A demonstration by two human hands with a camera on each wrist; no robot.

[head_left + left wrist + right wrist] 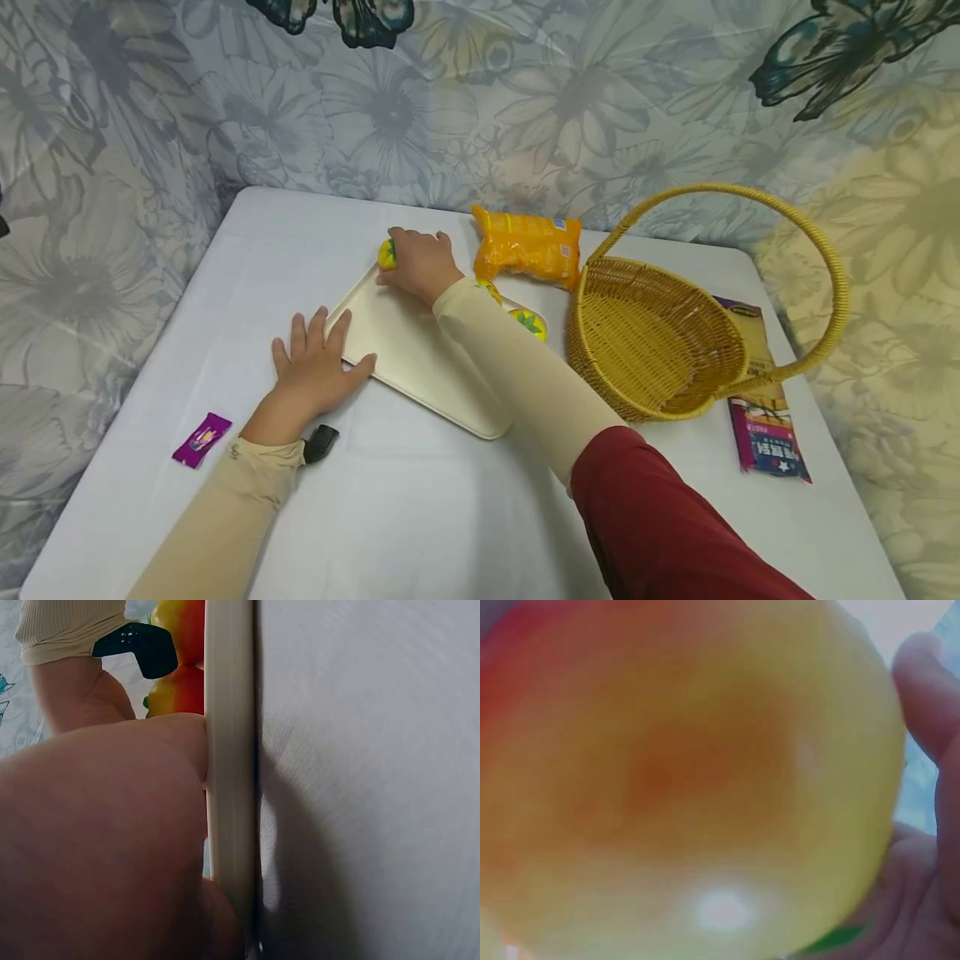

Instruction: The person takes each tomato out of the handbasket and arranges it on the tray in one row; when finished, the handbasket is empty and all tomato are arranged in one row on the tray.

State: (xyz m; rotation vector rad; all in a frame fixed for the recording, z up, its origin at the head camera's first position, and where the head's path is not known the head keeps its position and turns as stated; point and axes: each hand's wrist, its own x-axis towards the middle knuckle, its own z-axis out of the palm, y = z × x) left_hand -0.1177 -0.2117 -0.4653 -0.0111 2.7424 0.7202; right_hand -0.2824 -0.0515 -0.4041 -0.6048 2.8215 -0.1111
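My right hand (422, 265) grips a round yellow-and-red fruit (386, 255) with a green leafy top, over the far left corner of a cream rectangular tray (442, 390). In the right wrist view the held fruit (705, 765) fills most of the picture, with fingers around its side. Two more such fruits, one at the tray's right end (528, 323) and one partly behind my right sleeve (489, 290), sit together. My left hand (313, 373) lies with spread, straight fingers at the tray's near left edge. Its thumb touches the rim (231, 750).
An orange snack bag (527, 247) lies behind the tray. To the right stands a yellow wicker basket (581, 367) with a tall handle, next to a purple-and-tan pasta packet (772, 433). A small purple wrapped candy (202, 439) lies left of my left forearm.
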